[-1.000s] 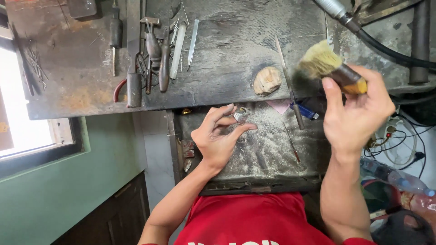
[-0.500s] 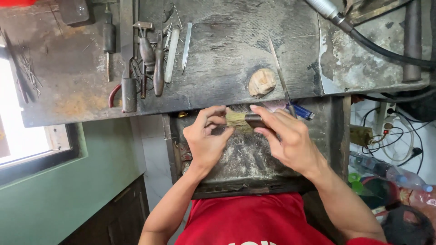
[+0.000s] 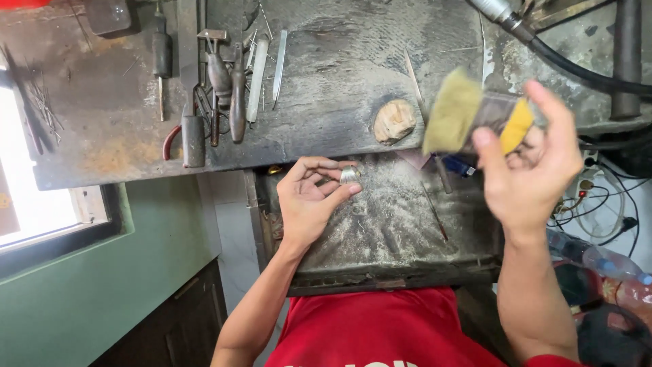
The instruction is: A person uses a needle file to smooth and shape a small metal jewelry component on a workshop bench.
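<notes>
Small silvery metal piece [image 3: 350,175], pinched between the thumb and fingertips of my left hand [image 3: 309,200], sits just above the dusty grey tray [image 3: 387,231] below the worktop [image 3: 326,81]; its exact shape is too small to make out. My right hand [image 3: 530,170] is closed around a brush [image 3: 475,119] with pale bristles and a yellow band, raised to the right and blurred, so its handle is mostly hidden by my fingers. No packages or signs show plainly; a clear plastic bottle [image 3: 598,261] with a patterned wrapper lies at the lower right, partly cut off. On the worktop, files and hand tools [image 3: 224,88] lie in a row at the left, and a rounded tan lump [image 3: 394,121] rests near its front edge. A black hose [image 3: 577,64] runs across the top right, its end cut off. My red shirt [image 3: 387,333] fills the bottom edge.
</notes>
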